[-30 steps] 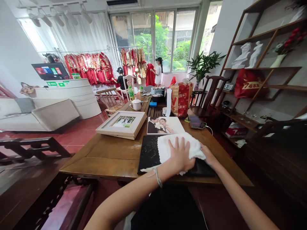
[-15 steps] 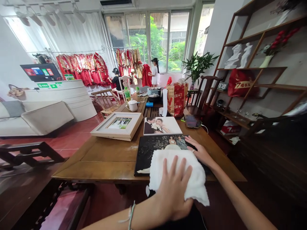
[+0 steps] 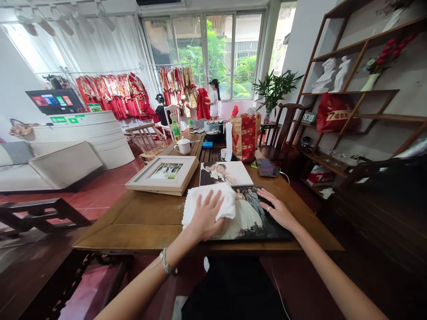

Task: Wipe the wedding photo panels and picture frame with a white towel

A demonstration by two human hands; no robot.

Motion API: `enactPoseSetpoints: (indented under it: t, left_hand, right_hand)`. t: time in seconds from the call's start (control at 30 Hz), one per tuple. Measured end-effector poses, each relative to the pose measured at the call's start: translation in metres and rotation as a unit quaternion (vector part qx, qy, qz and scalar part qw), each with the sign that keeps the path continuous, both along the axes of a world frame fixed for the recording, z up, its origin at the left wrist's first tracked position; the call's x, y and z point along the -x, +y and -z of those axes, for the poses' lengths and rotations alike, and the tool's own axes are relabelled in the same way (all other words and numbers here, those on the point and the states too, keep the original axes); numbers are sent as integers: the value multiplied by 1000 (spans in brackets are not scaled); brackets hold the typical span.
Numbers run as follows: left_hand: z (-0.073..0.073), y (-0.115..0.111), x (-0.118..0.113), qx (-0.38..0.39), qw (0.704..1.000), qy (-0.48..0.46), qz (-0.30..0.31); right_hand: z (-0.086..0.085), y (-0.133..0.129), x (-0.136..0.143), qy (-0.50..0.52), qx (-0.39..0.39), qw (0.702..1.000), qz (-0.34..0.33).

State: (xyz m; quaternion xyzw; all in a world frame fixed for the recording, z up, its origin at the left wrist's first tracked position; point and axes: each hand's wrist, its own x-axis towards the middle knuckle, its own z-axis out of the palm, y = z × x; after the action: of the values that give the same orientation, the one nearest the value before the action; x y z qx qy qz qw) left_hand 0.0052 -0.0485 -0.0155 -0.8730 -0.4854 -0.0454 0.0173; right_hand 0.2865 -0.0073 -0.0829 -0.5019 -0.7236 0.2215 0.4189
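The white, fluffy cloth (image 3: pixel 193 200) lies under the spread left hand (image 3: pixel 207 218), on the dark photo panel (image 3: pixel 247 215) with its pale gown; the right hand (image 3: pixel 279 214), flat and outstretched, touches the panel's right side.

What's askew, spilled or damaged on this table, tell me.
Only the framed picture stands out, looking slightly turned against the near edge of the table. No spill or damage shows, though the white cloth hides part of the dark photo panel.
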Motion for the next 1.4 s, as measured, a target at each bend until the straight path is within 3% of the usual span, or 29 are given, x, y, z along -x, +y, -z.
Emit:
enactPoseSetpoints:
  t: [0.17,0.27,0.37,0.57,0.7,0.83,1.03,1.13,1.23,1.4]
  left_hand:
    - [-2,-73,5,36,995,-25,86]
    - [-5,-87,-4,67,990,-24,122]
    - [-5,-64,-16,66,991,-17,113]
    - [-3,23,-14,15,999,-12,36]
    - [-2,40,8,4,1000,-18,-4]
    - [2,8,25,2,1000,-21,-1]
    - [-4,-78,26,51,994,-27,98]
    - [-11,-93,22,83,988,-19,131]
    - [-12,-69,20,82,989,-11,120]
    - [-10,18,21,37,998,-5,55]
  right_hand:
    - [2,2,-1,3,-3,1000,-4]
    - [2,2,-2,2,-3,1000,-3]
    - [1,2,-2,1,0,1000,-3]
    - [1,0,-1,11,-5,1000,-2]
    - [0,-1,-1,1,2,1000,-2]
    - [-1,0,-1,-2,4,1000,-1]
    - [2,2,-1,7,0,1000,1]
    - [4,3,-1,13,-4,1000,-2]
    - [4,3,-2,13,-1,1000,-5]
    - [2,1,-2,14,-2,1000,-5]
